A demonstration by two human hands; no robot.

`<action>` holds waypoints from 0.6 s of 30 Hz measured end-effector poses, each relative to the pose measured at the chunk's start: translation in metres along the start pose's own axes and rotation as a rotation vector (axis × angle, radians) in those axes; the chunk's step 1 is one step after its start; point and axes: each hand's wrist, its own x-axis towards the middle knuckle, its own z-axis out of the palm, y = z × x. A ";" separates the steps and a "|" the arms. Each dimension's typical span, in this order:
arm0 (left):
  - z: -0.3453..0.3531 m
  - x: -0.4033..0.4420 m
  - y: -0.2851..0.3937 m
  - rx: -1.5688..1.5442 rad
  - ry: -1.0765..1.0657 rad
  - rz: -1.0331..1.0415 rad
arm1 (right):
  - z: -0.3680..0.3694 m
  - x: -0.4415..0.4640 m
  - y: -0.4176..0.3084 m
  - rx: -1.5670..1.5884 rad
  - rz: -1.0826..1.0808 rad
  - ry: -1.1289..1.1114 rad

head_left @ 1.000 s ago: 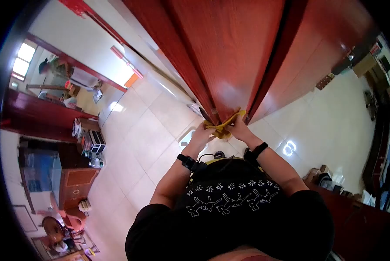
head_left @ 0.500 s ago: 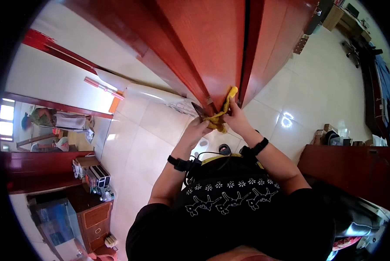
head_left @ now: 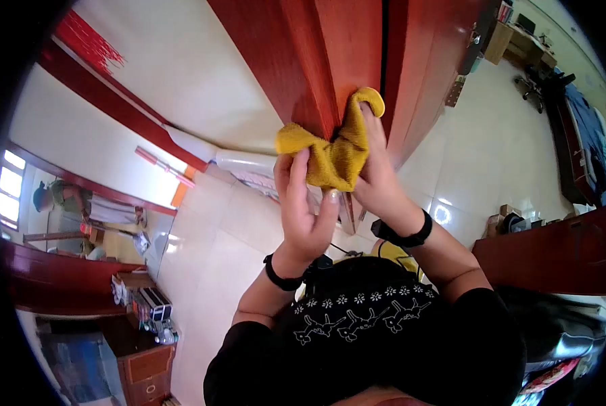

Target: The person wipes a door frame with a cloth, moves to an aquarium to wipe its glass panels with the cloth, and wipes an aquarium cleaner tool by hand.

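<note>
A yellow cloth (head_left: 340,159) is spread against the red wooden door frame (head_left: 310,74), wrapped over its edge. My left hand (head_left: 304,210) holds the cloth's left part, fingers behind it and the thumb near its lower corner. On the right side, my right hand (head_left: 379,169) grips the same cloth, with its fingers pressed up along the wood and partly covered by the fabric. Both wrists wear black bands.
A red door panel (head_left: 431,74) stands right of the frame. At left are a cabinet (head_left: 147,365), stacked boxes (head_left: 155,304) and, through a doorway, another person (head_left: 66,196). A bed (head_left: 587,135) and desk (head_left: 519,44) are at right.
Both hands have moved up along the frame with the cloth. The cloth, bunched before, is now spread wider around the edge. The view has shifted slightly.
</note>
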 end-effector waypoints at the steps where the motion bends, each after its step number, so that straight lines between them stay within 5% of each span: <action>1: 0.001 0.003 0.000 0.168 0.012 0.120 | 0.010 0.000 0.003 -0.011 -0.011 0.010; 6: 0.009 0.002 -0.014 0.625 -0.130 0.236 | 0.036 -0.004 0.001 0.127 0.139 0.003; 13: 0.017 -0.014 -0.023 0.486 -0.012 0.186 | 0.008 -0.030 -0.005 0.105 0.037 0.010; 15: 0.027 -0.021 -0.020 0.352 -0.040 0.183 | -0.018 -0.047 -0.013 0.192 0.209 -0.161; 18: 0.056 -0.029 -0.005 0.163 -0.113 0.156 | -0.054 -0.078 -0.024 0.134 0.079 0.057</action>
